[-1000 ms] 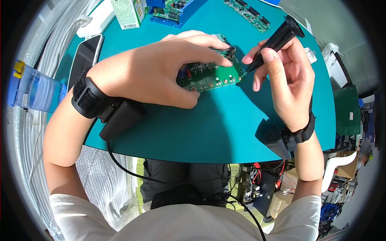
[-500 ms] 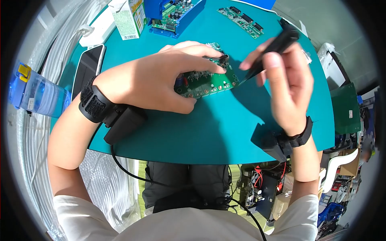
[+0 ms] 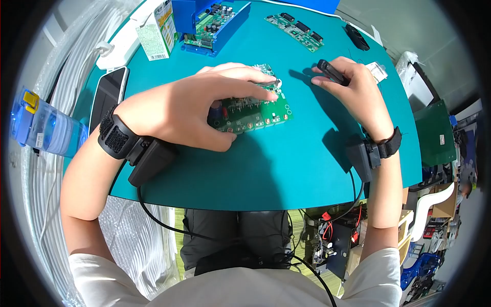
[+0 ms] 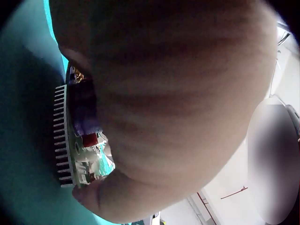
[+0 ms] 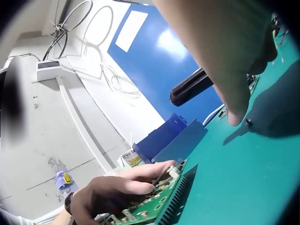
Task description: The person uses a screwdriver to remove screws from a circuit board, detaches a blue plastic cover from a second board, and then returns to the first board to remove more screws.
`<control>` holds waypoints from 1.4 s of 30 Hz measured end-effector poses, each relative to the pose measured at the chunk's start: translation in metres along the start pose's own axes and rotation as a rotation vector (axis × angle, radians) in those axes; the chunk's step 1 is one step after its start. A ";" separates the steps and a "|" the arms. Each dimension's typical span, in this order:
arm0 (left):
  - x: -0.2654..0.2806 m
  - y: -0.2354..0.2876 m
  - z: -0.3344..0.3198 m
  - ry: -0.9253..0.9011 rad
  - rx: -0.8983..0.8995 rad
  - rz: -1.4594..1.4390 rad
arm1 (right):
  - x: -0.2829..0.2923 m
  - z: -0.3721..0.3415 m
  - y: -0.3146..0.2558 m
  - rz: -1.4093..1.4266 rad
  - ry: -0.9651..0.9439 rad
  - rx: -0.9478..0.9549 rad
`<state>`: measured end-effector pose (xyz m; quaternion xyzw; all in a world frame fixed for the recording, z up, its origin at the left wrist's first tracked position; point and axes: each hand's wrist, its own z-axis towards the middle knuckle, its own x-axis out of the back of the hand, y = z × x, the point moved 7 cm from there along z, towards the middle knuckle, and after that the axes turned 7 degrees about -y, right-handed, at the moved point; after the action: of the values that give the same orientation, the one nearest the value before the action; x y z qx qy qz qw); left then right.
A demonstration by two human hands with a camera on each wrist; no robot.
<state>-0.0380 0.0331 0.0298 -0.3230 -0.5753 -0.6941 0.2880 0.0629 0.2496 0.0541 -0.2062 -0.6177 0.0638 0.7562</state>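
Note:
My left hand (image 3: 192, 100) grips a green circuit board (image 3: 273, 113), its thumb at the near edge and its fingers reaching over the components. The palm hides much of the board. A row of pale pins (image 4: 62, 136) lines the board's edge in the left wrist view. To the right, apart from the board, my right hand (image 3: 360, 92) holds a black, thick-handled tool (image 3: 331, 71) above the table. Its handle end (image 5: 191, 87) sticks out from the hand in the right wrist view. A small dark tip (image 5: 248, 123) shows below the fingers, close over the mat.
A blue housing (image 3: 217, 38) with a circuit board inside stands at the back, beside a carton (image 3: 153, 38). Another board with black connectors (image 3: 296, 31) lies back right, near a black object (image 3: 357, 37). A phone (image 3: 108, 92) and water bottle (image 3: 51, 128) are at left.
My right hand has moved away from the board's right corner and turned over, bringing the black tool's handle end up toward the head camera. My left hand keeps its grip on the board.

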 end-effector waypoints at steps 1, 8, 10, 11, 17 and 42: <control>-0.001 0.000 -0.001 -0.012 0.008 -0.057 | -0.001 0.001 0.002 -0.001 0.001 -0.001; -0.012 0.010 0.000 -0.074 0.042 -0.040 | -0.011 0.005 0.009 -0.007 -0.042 0.028; -0.012 0.013 0.001 -0.064 -0.010 0.036 | -0.011 0.005 0.006 -0.007 -0.032 0.063; -0.012 0.013 0.001 -0.064 -0.009 0.037 | -0.012 0.005 0.007 -0.016 -0.047 0.036; -0.013 0.013 -0.001 -0.008 0.036 0.073 | -0.012 0.001 -0.011 0.280 -0.141 -0.014; -0.013 0.011 0.001 -0.035 0.068 0.074 | -0.043 -0.002 -0.032 0.452 -0.292 0.192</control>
<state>-0.0213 0.0322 0.0260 -0.3461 -0.5909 -0.6575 0.3142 0.0505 0.2055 0.0275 -0.2548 -0.6495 0.3178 0.6421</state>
